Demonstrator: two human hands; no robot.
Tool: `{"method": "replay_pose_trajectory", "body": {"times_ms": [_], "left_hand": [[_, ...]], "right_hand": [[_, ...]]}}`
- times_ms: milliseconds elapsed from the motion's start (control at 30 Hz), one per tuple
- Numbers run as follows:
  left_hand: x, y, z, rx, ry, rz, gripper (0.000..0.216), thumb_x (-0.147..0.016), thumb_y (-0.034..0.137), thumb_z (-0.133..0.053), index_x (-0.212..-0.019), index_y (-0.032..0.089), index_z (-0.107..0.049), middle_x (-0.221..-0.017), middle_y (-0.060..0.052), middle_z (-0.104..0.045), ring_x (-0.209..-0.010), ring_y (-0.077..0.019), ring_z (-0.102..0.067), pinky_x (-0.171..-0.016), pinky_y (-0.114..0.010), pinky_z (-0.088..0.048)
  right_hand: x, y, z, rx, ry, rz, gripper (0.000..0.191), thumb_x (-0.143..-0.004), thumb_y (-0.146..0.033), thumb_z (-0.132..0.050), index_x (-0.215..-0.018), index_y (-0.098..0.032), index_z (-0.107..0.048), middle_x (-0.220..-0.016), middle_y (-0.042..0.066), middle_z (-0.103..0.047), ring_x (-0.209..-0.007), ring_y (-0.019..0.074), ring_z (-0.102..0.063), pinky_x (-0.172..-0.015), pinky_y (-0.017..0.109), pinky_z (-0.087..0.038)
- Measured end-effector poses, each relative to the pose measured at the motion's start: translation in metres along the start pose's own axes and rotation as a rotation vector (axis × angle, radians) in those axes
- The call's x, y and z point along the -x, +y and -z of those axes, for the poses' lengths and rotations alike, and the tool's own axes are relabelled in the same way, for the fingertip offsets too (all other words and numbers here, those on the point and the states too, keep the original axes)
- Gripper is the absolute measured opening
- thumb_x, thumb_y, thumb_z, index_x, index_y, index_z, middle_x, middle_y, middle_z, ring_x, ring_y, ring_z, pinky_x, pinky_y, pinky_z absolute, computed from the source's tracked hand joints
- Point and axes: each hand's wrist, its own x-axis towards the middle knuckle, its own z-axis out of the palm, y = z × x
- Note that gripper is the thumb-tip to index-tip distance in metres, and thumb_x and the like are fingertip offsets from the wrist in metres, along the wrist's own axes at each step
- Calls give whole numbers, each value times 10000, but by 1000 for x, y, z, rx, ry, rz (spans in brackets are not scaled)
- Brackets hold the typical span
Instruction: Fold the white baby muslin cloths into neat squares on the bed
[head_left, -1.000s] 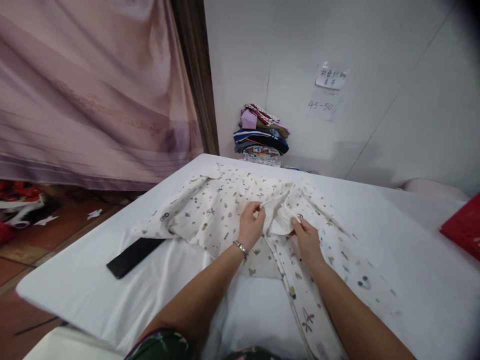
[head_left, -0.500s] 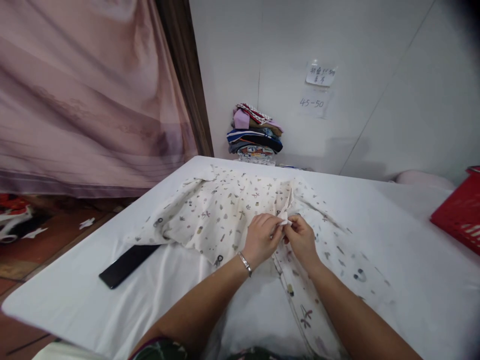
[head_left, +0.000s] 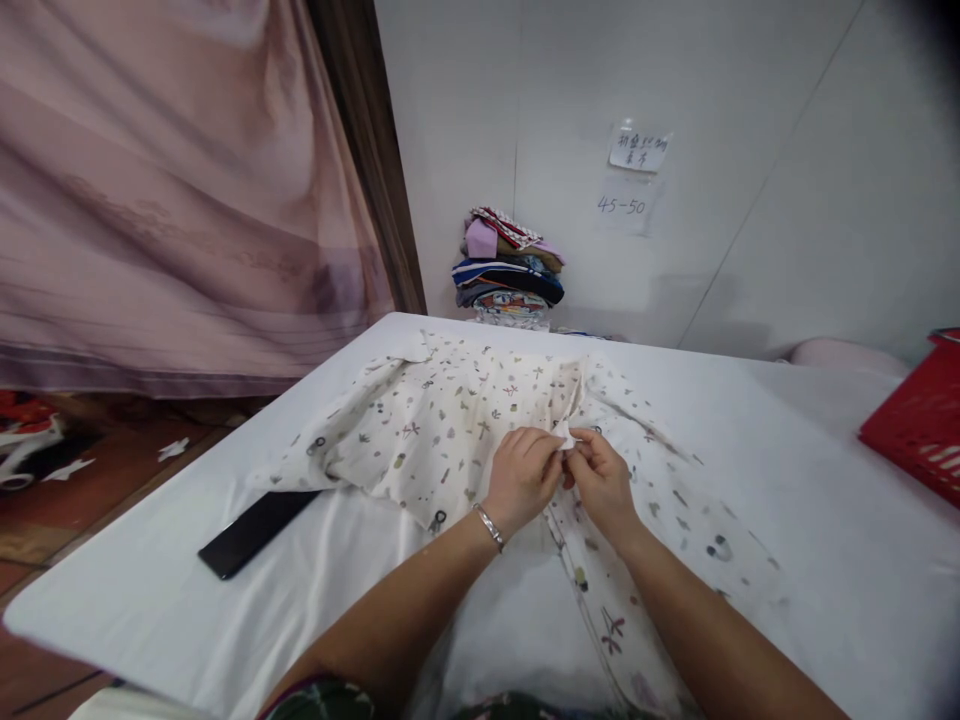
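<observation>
The left hand point(head_left: 524, 478) and right hand point(head_left: 602, 485), 2 in all, have come together since 1 second ago, pinched closed on 1 patterned garment point(head_left: 450, 420) spread over 1 worktop point(head_left: 787, 430), its edge meeting 1 black slab point(head_left: 255, 535).

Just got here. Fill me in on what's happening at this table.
A person is handling a patterned white garment spread across the white table. Their left hand and right hand are close together, pinching a small bit of its cloth. A flat black object lies at the left, partly under the garment. Folded clothes are stacked beyond the table's far edge.
</observation>
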Motion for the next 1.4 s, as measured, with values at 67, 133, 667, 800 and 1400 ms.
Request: {"method": "replay_pose_trajectory", "body": {"times_ms": [67, 133, 667, 800, 1400], "left_hand": [[0, 1, 0, 2, -2, 19, 156, -831, 177, -487, -948, 190, -590, -857, -46, -610, -827, -167, -538, -757, -322, -417], [-1, 1, 0, 23, 9, 44, 159, -828, 181, -492, -950, 197, -593, -860, -45, -604, -830, -167, -536, -759, -323, -421], [-3, 1, 2, 191, -37, 144, 197, -755, 162, -566, -948, 194, -590, -886, -39, -588, -863, -165, -540, -765, -304, -453], [-5, 3, 3, 307, -37, 247, 100, -784, 160, -537, -857, 200, -594, -804, -11, -574, -774, -133, -539, -715, -267, -451], [-12, -6, 10, 242, -16, 324, 82, -830, 221, -460, -826, 202, -540, -670, 28, -535, -615, -112, -508, -584, -228, -390]], "right_hand": [[2, 2, 0, 28, -47, 45, 303, -799, -331, -516, -1056, -171, -510, -610, -48, -532, -498, 106, -508, -487, 238, -469], [4, 3, 1, 78, -84, 102, 323, -819, -320, -488, -1105, -171, -488, -668, -28, -547, -533, 109, -509, -505, 240, -470], [2, -6, 12, 430, -222, 400, 552, -856, -199, -331, -1394, -173, -212, -741, -4, -530, -555, 114, -468, -535, 233, -401], [0, -7, 14, 445, -230, 372, 552, -854, -231, -362, -1388, -169, -234, -723, -4, -551, -553, 122, -476, -532, 239, -406], [2, -23, 27, 508, -326, 200, 440, -880, -322, -388, -1308, -218, -377, -757, 6, -618, -600, 142, -555, -583, 265, -439]]}}
